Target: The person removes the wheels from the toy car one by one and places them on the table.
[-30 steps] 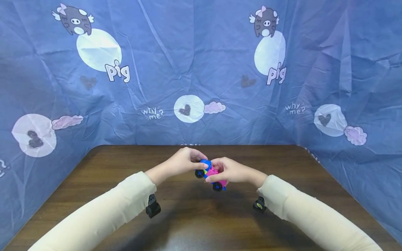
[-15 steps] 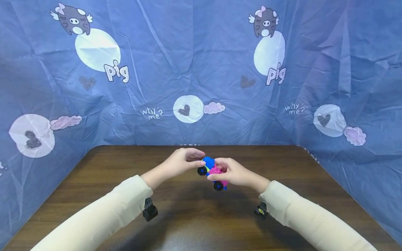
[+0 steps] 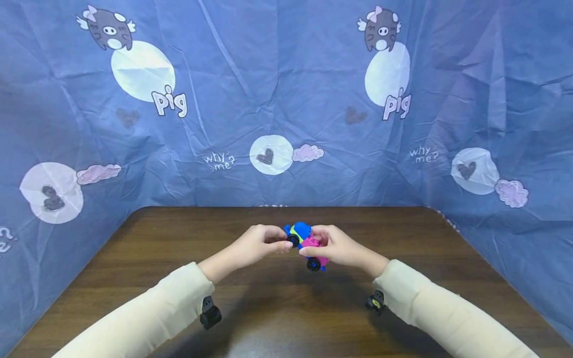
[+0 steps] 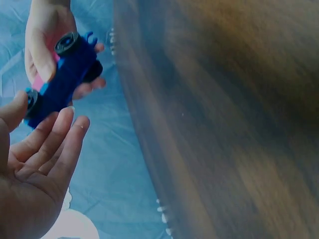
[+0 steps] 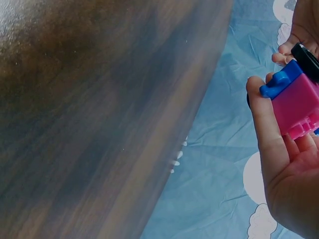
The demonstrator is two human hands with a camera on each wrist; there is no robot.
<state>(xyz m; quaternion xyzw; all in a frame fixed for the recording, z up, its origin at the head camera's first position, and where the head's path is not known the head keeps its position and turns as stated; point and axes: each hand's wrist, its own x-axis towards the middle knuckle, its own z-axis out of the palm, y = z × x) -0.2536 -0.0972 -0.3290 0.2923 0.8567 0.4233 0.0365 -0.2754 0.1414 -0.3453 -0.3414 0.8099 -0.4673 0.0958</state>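
Note:
A small toy car (image 3: 301,232) with a blue front, a pink rear and black wheels is held above the brown table (image 3: 286,318). My right hand (image 3: 342,249) grips its pink rear (image 5: 296,102), with the thumb along the side. In the left wrist view, that hand (image 4: 42,45) wraps the far end of the car (image 4: 62,79). My left hand (image 3: 259,243) is at the car's blue front. Its fingers (image 4: 60,144) are straight and spread, and the thumb touches the front wheel. The car's underside faces the left wrist camera.
A blue cloth (image 3: 286,99) printed with pigs and hearts walls the table at the back and on both sides. Small black wrist cameras hang under the left sleeve (image 3: 209,313) and the right sleeve (image 3: 375,302). The table's rounded corners lie at the far left and far right.
My left hand came off the top of the car and dropped to its front wheel, fingers now straighter. The car rose slightly in my right hand.

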